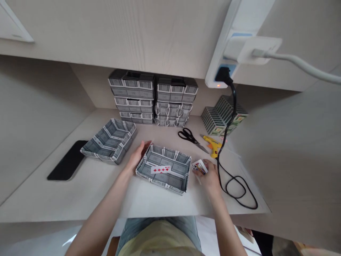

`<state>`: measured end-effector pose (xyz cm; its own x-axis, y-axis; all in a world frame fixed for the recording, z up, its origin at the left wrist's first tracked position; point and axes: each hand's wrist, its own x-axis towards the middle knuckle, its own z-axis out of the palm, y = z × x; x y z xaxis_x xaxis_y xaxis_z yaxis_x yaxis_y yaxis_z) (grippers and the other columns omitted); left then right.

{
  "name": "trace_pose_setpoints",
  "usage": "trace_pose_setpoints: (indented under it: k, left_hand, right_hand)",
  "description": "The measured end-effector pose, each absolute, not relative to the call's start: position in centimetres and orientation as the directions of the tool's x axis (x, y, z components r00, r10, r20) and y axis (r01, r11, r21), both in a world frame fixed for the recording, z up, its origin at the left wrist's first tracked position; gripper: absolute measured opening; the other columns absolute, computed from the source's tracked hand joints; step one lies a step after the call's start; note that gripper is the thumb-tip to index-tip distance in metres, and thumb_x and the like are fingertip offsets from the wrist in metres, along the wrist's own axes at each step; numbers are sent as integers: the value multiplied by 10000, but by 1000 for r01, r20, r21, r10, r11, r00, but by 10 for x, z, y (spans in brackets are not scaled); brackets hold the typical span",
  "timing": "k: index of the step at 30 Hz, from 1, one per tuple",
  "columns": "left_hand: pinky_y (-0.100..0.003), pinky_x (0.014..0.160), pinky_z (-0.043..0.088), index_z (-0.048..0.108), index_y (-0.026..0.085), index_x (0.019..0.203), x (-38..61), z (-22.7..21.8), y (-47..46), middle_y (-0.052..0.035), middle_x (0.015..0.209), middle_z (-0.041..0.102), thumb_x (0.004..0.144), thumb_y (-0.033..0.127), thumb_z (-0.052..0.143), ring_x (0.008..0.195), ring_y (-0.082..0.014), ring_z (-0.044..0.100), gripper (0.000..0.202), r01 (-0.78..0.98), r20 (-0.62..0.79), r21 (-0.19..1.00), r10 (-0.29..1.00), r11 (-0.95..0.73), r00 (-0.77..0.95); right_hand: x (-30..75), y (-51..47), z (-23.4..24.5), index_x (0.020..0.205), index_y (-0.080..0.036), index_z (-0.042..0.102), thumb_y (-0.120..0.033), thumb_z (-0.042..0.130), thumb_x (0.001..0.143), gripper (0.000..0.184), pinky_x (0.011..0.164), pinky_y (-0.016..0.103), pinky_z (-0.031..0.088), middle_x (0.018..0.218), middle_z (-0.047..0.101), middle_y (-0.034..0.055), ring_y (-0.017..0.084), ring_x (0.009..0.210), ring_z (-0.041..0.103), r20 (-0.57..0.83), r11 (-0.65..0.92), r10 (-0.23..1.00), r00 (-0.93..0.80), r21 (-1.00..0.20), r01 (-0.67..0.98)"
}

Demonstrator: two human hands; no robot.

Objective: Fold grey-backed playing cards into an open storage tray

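A shallow box built from playing cards (176,179) lies in front of me, its open side up. Inside it rests a narrow strip of playing card with red diamonds (161,169). My left hand (138,154) is wrapped around the box's left end, with its fingertips behind the wall. Just beyond the right end, my right hand (209,174) pinches a playing card with a face picture (199,166); whether it is one card or more, I cannot tell.
A larger card box (118,145) and a black phone (68,160) lie left. Scissors (191,138), a yellow glue gun (213,145) and its black cable (226,188) are right. Stacked card drawers (134,92) and card stacks (223,113) stand behind. A power strip (226,53) hangs above.
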<state>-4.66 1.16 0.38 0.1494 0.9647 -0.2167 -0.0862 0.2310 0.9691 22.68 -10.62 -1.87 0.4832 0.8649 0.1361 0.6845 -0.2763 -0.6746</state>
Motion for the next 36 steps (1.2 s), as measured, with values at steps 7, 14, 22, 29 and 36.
trace_pose_setpoints:
  k: [7, 14, 22, 29, 36]
  left_hand:
    - [-279, 729, 452, 637, 86, 963, -40, -15, 3, -93, 882, 684, 751, 597, 420, 859, -214, 605, 594, 82, -76, 994, 989, 66, 125]
    - [-269, 675, 442, 670, 110, 797, -39, -20, 6, -79, 782, 686, 761, 558, 415, 737, -192, 607, 516, 270, -5, 963, 996, -19, 87]
    - [-264, 567, 448, 640, 111, 814, -33, -13, 31, -46, 663, 648, 663, 436, 598, 609, -164, 593, 361, 162, -150, 980, 961, 114, 231]
    - [-238, 513, 481, 568, 130, 976, -8, -19, 68, -28, 702, 610, 611, 315, 665, 655, -146, 596, 421, 51, -181, 983, 924, 174, 338]
    - [-234, 614, 494, 479, 189, 1178, -6, -32, 67, -34, 915, 619, 599, 225, 648, 654, -95, 566, 604, 247, 55, 951, 887, -187, 458]
  right_hand:
    - [229, -58, -4, 793, -187, 604, -311, 483, 688, 203, 668, 339, 451, 750, 646, 46, 202, 698, 585, 135, -121, 925, 354, -780, 614]
    - [207, 20, 1, 911, -220, 484, -267, 653, 572, 382, 639, 340, 497, 838, 655, 9, 184, 721, 624, -74, -60, 994, 80, -985, -159]
    - [188, 35, -29, 864, -206, 463, -267, 735, 500, 459, 630, 359, 524, 780, 674, 8, 208, 739, 645, -107, -113, 994, -36, -908, -403]
    - [177, 38, -25, 886, -236, 407, -248, 710, 550, 453, 616, 397, 538, 856, 665, -1, 231, 808, 646, -82, -80, 996, -20, -849, -522]
    - [163, 38, -28, 876, -236, 389, -181, 681, 541, 448, 613, 398, 542, 833, 664, -8, 238, 809, 643, -106, -156, 987, -123, -829, -537]
